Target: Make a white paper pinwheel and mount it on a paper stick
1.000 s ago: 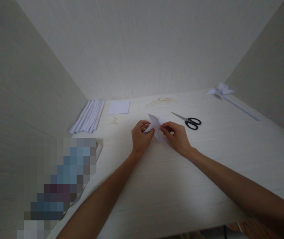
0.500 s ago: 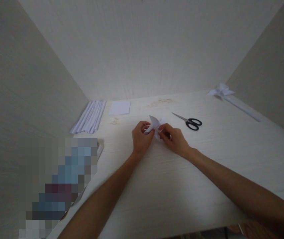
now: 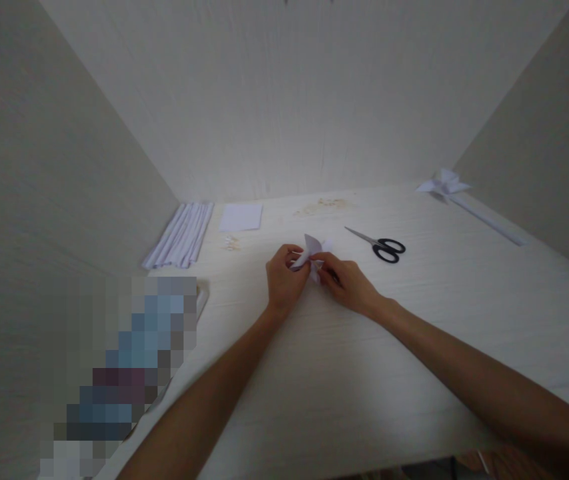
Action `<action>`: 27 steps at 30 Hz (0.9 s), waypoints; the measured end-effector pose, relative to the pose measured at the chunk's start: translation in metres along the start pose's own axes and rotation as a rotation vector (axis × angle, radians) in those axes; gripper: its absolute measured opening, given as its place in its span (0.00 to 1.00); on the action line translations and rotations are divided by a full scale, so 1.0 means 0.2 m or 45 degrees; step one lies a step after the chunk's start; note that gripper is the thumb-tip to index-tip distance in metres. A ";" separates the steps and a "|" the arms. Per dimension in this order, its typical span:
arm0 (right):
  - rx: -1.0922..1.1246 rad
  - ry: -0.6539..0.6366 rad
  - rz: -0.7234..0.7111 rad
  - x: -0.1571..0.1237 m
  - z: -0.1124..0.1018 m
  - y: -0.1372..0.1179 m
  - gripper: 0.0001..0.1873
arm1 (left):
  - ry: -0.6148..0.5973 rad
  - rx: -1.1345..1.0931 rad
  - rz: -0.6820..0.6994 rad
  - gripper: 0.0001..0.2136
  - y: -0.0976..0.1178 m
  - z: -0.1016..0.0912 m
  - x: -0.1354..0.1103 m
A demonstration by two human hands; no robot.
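Note:
A small folded white paper piece [image 3: 313, 248] is held over the middle of the pale table [image 3: 344, 373]. My left hand [image 3: 283, 280] pinches its left side with curled fingers. My right hand [image 3: 347, 282] pinches its right side, fingers pressed together close to the left hand. One pointed flap sticks up above both hands; the rest of the paper is hidden between the fingers.
Black-handled scissors [image 3: 380, 245] lie just right of the hands. A bundle of white paper strips [image 3: 180, 235], a white paper square [image 3: 241, 217] and small scraps [image 3: 231, 244] lie at the back left. A finished paper flower on a stem [image 3: 445, 184] lies far right. Walls enclose three sides.
My right hand has slid left, closer to the left hand, and the paper piece now looks more gathered between the fingers. The left hand has barely moved.

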State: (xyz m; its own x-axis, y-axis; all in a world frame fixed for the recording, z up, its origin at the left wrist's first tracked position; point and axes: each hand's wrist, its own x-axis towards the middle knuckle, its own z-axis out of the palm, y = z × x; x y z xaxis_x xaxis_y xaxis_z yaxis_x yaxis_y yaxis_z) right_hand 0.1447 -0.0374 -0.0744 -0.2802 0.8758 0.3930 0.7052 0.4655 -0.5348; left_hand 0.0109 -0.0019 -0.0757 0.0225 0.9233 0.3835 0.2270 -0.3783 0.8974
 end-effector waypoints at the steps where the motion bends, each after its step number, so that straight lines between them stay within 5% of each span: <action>1: 0.003 -0.001 -0.004 0.00 0.00 0.00 0.16 | -0.001 -0.002 -0.002 0.09 0.00 0.00 0.00; 27: 0.069 0.103 -0.024 -0.01 -0.01 0.01 0.13 | 0.072 -0.052 -0.107 0.10 -0.01 -0.01 0.02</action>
State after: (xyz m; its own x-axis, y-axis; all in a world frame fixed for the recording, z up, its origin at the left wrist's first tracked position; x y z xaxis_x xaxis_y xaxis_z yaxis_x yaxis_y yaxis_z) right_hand 0.1477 -0.0379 -0.0757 -0.2379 0.8545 0.4618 0.6631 0.4903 -0.5656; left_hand 0.0086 0.0028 -0.0760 -0.0503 0.9470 0.3172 0.1859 -0.3031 0.9346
